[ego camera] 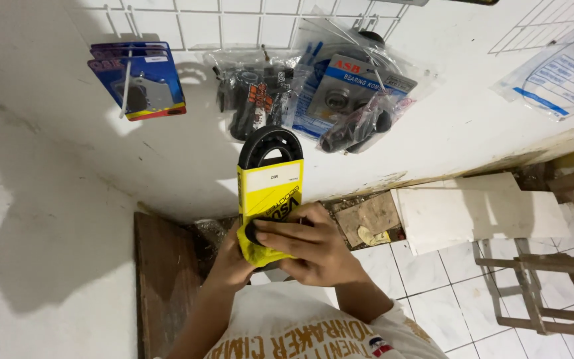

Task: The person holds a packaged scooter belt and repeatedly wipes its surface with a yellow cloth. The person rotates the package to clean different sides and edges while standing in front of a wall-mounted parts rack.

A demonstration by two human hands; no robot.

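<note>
A white wall [54, 199] carries a wire grid [234, 23] hung with bagged parts [340, 93]. Before it, a black belt in a yellow sleeve [270, 189] stands upright, its lower end grasped by the right hand [313, 249] and left hand [230, 262].

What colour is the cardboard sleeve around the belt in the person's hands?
Yellow with a white panel, on the sleeve; head view.

A spare-parts shop: bagged parts [340, 93] hang on a wire rack [234, 26].

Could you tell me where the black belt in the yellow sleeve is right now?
In the head view, the belt is centre frame, held upright by both hands, just below the packets hanging on the wall.
</note>
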